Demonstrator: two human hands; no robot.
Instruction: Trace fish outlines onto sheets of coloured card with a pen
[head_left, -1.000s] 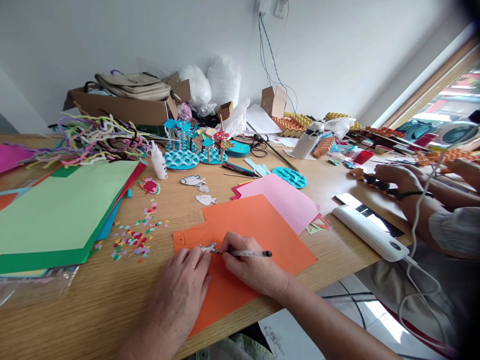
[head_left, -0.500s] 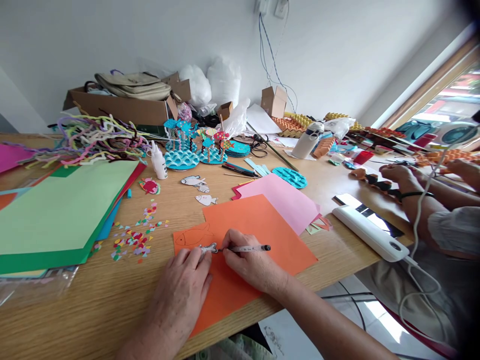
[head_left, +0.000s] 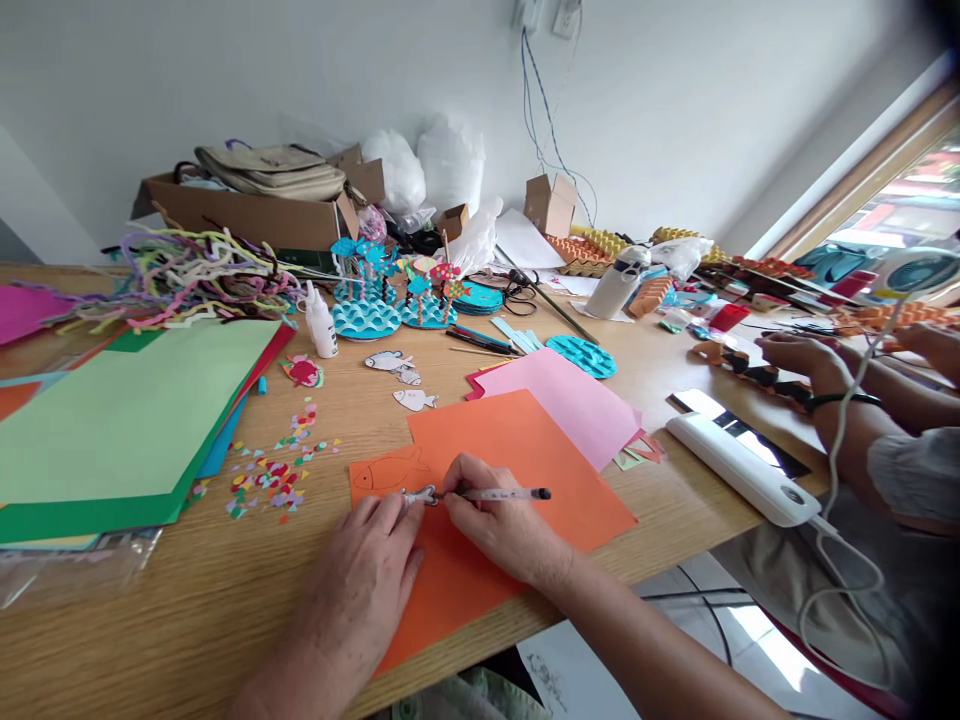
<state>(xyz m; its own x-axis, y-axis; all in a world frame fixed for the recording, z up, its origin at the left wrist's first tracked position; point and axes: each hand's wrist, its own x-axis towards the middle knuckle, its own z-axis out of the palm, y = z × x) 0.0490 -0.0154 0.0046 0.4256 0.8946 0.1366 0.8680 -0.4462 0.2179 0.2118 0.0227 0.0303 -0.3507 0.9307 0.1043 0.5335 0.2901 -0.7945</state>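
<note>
A pen [head_left: 514, 494] is pinched in my right hand [head_left: 491, 515], its writing end at the tail of a small white fish cutout [head_left: 420, 495]. My left hand [head_left: 364, 575] lies over the orange paper's near left part, fingertips pressing the cutout down and hiding most of it. The orange sheet [head_left: 517, 450] is beneath both hands. Just above my left fingertips, a larger fish outline [head_left: 386, 470] is drawn on the sheet. Past the sheet's top left edge lie white fish cutouts [head_left: 415, 400] and a red decorated paper fish [head_left: 304, 372].
Coloured paper [head_left: 135, 420] is stacked at left, beside scattered confetti [head_left: 274, 480]. A glue bottle [head_left: 321, 325] stands behind, near blue wave-based models [head_left: 365, 318]. Pink paper [head_left: 559, 400] adjoins the orange sheet. A white power strip [head_left: 739, 468] lies right, near another person's arms [head_left: 832, 385].
The pen's back end has swung slightly to the right in my right hand. My left hand stays on the cutout. At right, the other person's hands have shifted a little.
</note>
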